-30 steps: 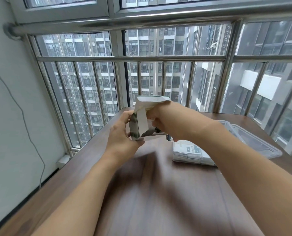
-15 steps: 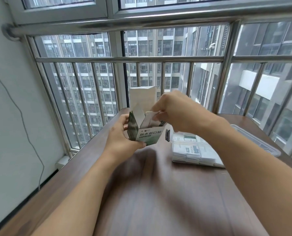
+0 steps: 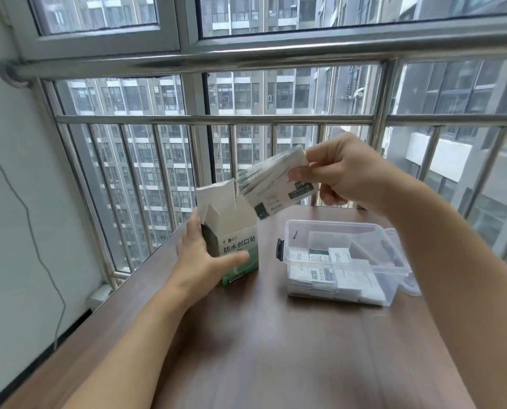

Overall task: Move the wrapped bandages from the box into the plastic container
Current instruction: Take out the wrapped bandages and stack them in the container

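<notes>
Head view: right hand [image 3: 345,172] pinches bandages [image 3: 271,184] above box [image 3: 234,240]

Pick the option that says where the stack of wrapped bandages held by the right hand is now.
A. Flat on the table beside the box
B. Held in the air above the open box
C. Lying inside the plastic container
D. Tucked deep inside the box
B: the right hand pinches the stack of wrapped bandages in the air, just above the open box, not yet over the plastic container.
</notes>
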